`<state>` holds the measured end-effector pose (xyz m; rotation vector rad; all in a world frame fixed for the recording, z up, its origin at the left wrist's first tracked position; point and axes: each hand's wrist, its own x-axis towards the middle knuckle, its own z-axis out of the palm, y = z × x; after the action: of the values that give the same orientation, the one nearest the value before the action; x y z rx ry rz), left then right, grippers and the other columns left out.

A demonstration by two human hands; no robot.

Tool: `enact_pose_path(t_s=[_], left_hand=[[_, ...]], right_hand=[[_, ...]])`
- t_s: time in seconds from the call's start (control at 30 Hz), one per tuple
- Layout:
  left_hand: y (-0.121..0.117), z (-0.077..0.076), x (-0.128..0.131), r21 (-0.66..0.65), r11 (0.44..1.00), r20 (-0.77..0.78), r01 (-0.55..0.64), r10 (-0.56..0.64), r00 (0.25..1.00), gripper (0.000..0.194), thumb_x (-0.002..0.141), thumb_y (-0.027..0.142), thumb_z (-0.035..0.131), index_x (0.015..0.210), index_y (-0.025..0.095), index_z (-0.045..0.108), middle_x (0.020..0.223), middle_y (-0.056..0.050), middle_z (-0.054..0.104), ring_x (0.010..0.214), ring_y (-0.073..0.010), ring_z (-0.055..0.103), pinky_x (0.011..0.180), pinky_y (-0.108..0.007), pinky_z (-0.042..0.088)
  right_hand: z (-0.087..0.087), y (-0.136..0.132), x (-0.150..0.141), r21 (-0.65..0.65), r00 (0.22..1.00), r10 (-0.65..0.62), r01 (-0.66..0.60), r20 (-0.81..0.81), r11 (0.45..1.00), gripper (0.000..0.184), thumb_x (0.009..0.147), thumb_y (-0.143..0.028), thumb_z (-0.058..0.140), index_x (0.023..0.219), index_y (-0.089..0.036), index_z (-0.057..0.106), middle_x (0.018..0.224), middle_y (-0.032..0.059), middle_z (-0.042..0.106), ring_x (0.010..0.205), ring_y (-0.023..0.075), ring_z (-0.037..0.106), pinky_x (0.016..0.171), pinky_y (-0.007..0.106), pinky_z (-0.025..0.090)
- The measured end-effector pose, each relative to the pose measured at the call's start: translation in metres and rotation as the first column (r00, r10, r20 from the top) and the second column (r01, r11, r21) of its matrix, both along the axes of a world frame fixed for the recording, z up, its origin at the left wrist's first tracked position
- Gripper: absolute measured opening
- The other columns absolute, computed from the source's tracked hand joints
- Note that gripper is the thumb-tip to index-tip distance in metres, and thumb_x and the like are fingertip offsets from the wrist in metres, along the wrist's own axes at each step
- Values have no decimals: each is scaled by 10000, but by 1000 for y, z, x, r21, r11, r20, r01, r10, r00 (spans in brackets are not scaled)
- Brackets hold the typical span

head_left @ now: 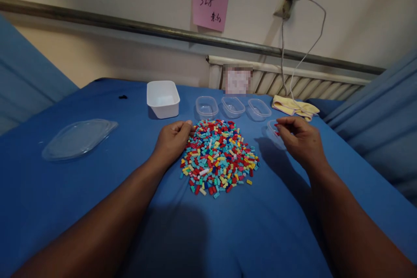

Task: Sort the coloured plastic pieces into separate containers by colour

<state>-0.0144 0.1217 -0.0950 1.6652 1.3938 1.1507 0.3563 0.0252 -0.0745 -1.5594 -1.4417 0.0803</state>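
Note:
A heap of small toy building bricks (218, 160) in red, light blue, yellow, white and other colours lies on the blue-covered table. My left hand (174, 139) rests against its upper left edge, fingers curled and thumb pressed in; what it holds, if anything, is hidden. Off to the right, my right hand (301, 141) pinches a small red brick (276, 126) between thumb and fingers. That brick is over a clear plastic tub (272, 132), which the hand partly covers. Three more clear tubs, the left one (206, 107), the middle one (233, 107) and the right one (259, 109), stand behind the heap.
A white plastic box (163, 110) stands behind my left hand. A clear lid (80, 139) lies at the left, with a small black item (123, 97) beyond it. At the back right are a folded yellow cloth (293, 106) and a hanging cable (321, 34). Blue curtains flank the table.

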Motion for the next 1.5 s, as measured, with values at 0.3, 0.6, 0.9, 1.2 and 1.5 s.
enact_pose_path(t_s=[0.3, 0.6, 0.9, 1.2, 1.5], left_hand=[[1, -1, 0, -6, 1000, 6, -1, 1, 1000, 447, 966, 578, 614, 837, 185, 784, 769, -39, 765, 704, -192, 644, 646, -289, 458], [0, -1, 1, -26, 1000, 27, -7, 8, 1000, 460, 960, 596, 623, 861, 181, 793, 772, -44, 762, 673, -186, 626, 617, -292, 446], [0, 1, 2, 2, 999, 73, -35, 34, 997, 408, 946, 546, 650, 829, 183, 795, 748, -43, 751, 704, -193, 660, 654, -289, 485], [-2, 2, 2, -13, 999, 69, -37, 38, 997, 425, 934, 566, 653, 818, 180, 790, 738, -47, 749, 684, -191, 646, 632, -286, 474], [-1, 2, 2, -12, 999, 50, -34, 34, 998, 436, 937, 574, 643, 831, 179, 795, 735, -43, 745, 689, -197, 645, 629, -293, 466]], right_hand=[[-9, 3, 6, 45, 892, 47, -76, 450, 996, 243, 1027, -256, 586, 1123, -211, 805, 1133, 143, 831, 1090, 324, 763, 1012, 513, 581], [-19, -2, -42, -388, 800, 563, -460, 209, 798, 351, 1047, -243, 601, 1342, -277, 788, 1251, 78, 831, 1151, 279, 766, 1031, 454, 596], [-7, -7, -41, -507, 817, 576, -497, 0, 704, 458, 896, -102, 615, 1291, -255, 787, 1144, 49, 829, 970, 222, 778, 864, 355, 622], [-23, -1, -33, -488, 891, 444, -349, 91, 800, 332, 953, -183, 639, 1249, -231, 783, 1078, 74, 835, 893, 234, 786, 793, 356, 615], [-21, -3, -29, -441, 893, 432, -340, 125, 831, 305, 1024, -263, 596, 1258, -240, 790, 1067, 70, 849, 893, 248, 788, 812, 380, 615]])
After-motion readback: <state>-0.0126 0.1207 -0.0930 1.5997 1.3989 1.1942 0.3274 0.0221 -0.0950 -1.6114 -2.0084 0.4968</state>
